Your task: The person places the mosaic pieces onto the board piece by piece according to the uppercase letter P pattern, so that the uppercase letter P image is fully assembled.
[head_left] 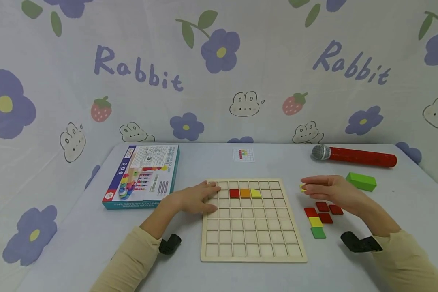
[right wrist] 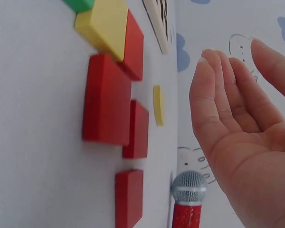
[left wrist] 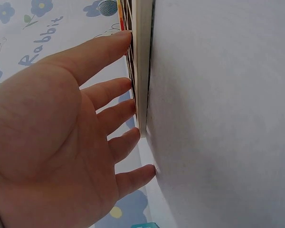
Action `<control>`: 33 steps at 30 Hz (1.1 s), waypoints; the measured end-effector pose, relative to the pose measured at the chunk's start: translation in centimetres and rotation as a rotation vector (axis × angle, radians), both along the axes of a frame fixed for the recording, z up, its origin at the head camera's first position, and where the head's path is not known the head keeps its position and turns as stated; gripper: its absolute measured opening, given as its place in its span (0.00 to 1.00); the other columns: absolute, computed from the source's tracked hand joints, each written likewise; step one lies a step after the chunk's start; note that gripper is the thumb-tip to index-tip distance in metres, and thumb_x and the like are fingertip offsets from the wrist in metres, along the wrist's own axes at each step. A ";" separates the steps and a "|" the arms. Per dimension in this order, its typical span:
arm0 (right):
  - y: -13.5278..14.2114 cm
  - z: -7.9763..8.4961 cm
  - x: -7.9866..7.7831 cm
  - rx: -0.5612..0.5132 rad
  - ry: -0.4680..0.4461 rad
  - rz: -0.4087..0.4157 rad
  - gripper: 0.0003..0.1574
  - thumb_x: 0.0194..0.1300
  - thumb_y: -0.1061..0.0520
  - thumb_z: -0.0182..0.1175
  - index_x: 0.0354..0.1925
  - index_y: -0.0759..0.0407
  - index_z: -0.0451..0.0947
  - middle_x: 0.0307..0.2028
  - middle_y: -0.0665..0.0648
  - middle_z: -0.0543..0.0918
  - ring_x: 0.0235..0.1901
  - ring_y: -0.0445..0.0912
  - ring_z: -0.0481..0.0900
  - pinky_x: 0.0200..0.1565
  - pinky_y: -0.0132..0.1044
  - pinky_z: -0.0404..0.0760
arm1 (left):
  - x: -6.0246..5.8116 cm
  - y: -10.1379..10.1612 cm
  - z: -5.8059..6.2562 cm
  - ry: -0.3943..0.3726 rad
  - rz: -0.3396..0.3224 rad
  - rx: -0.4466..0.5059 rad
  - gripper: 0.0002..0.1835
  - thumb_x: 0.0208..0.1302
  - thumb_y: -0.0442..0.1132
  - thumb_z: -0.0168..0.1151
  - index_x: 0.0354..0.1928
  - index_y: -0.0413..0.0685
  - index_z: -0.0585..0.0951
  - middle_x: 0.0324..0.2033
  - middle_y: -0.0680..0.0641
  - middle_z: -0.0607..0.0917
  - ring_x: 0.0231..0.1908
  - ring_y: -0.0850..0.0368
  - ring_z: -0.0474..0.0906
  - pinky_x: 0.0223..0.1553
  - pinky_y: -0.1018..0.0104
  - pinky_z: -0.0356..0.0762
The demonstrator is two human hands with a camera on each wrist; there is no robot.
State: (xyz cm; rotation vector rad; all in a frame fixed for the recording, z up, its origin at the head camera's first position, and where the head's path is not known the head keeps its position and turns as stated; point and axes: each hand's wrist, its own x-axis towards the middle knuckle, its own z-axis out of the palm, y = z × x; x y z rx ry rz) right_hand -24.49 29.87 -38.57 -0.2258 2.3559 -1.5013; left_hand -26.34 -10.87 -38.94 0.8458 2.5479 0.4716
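A wooden grid board (head_left: 255, 259) lies in the middle of the table. In its second row sit a red tile (head_left: 234, 193), an orange tile (head_left: 245, 193) and a yellow tile (head_left: 255, 193). My left hand (head_left: 197, 198) rests with spread fingers at the board's left edge, fingertips on the rim. To the right of the board, my right hand (head_left: 322, 187) is raised with extended fingers, nothing in its grasp. Beyond it a loose yellow tile (right wrist: 158, 105) lies on the table, partly hidden by the fingers in the head view.
Near my right hand lie several red tiles (head_left: 325, 218), a second yellow tile (head_left: 315, 222) and a green tile (head_left: 318, 232). Behind are a green block (head_left: 361, 181) and a red microphone (head_left: 362, 157). A pattern card (head_left: 243, 154) lies at the back, a toy box (head_left: 142, 176) at left.
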 end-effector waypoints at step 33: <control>5.2 -1.3 0.3 0.206 0.086 0.057 0.38 0.65 0.52 0.61 0.67 0.64 0.63 0.54 0.65 0.77 0.56 0.59 0.71 0.56 0.61 0.67 | 0.1 0.1 0.2 -0.011 0.004 0.000 0.35 0.69 0.47 0.55 0.73 0.45 0.57 0.73 0.44 0.53 0.72 0.45 0.40 0.68 0.50 0.45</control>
